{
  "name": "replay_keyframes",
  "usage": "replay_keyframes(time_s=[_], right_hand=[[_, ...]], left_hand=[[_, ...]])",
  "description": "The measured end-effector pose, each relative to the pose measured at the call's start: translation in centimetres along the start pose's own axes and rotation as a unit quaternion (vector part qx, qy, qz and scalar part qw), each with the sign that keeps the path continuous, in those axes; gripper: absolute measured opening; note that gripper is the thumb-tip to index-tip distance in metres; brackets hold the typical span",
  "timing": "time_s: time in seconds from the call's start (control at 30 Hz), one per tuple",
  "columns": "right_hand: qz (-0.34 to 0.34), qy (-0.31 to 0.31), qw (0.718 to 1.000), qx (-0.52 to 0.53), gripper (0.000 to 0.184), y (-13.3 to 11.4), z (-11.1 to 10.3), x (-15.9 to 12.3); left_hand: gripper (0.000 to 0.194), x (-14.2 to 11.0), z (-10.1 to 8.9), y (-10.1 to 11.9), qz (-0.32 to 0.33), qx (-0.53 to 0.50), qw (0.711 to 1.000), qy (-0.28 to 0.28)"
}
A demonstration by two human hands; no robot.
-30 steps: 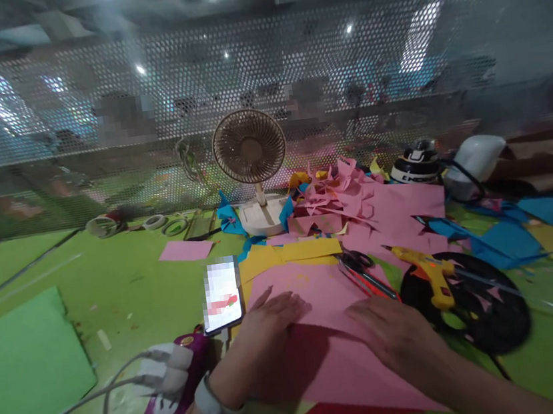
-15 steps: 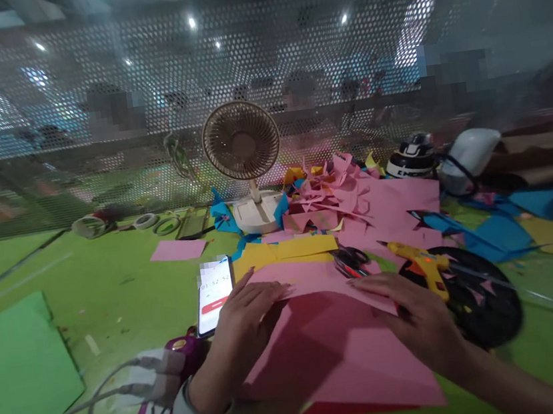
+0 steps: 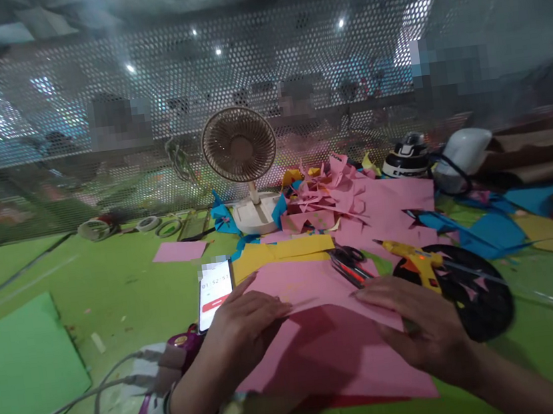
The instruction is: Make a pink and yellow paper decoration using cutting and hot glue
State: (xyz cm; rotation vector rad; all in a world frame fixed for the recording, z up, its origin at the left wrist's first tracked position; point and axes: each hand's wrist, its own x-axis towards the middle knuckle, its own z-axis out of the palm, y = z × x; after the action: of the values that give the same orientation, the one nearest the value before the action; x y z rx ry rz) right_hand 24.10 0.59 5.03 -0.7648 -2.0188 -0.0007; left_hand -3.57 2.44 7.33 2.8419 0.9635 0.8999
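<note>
A large sheet of pink paper (image 3: 325,355) lies before me, its far part curved up and over so that it shadows the part below. My left hand (image 3: 239,332), with a pale band on the wrist, grips the left side of the raised part; its thumb is mostly hidden. At the right side, my right hand (image 3: 425,326) pinches the same sheet, fingers on top and thumb underneath. Just beyond the right fingertips are black-handled scissors (image 3: 351,253) and a red and black cutter (image 3: 349,270). Under the sheet's near edge shows a strip of red paper (image 3: 340,400).
Left of the paper are a phone (image 3: 215,295) with a running timer and a purple power strip (image 3: 187,342) with cables. A yellow glue gun (image 3: 417,260) rests over a black round tray (image 3: 490,308). A fan (image 3: 239,146) and pink scraps (image 3: 337,189) stand behind.
Both hands keep their hold on the pink sheet, and the right fingers have shifted slightly on its edge. The whole view has moved a little.
</note>
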Motion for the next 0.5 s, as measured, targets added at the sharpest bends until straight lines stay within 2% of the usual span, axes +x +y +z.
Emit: replay_keyframes(time_s=[0.17,0.27,0.37,0.5], right_hand=[[-0.017,-0.025,0.999,0.027,0.032,0.2,-0.4,0.3],[-0.006,-0.066,0.996,0.055,0.036,0.6,-0.6,0.4],[0.014,-0.176,0.98,0.095,0.04,1.0,-0.8,0.4],[0.032,-0.337,0.933,0.117,0.037,1.3,-0.9,0.4]], left_hand=[[0.021,0.4,-2.8,3.2,0.025,0.083,0.995,-0.04],[0.023,-0.2,-3.0,4.2,0.025,0.1,0.992,-0.068],[0.027,-1.4,-2.1,4.2,0.019,0.095,0.99,-0.104],[0.028,-3.3,-0.2,3.6,0.003,0.069,0.986,-0.149]])
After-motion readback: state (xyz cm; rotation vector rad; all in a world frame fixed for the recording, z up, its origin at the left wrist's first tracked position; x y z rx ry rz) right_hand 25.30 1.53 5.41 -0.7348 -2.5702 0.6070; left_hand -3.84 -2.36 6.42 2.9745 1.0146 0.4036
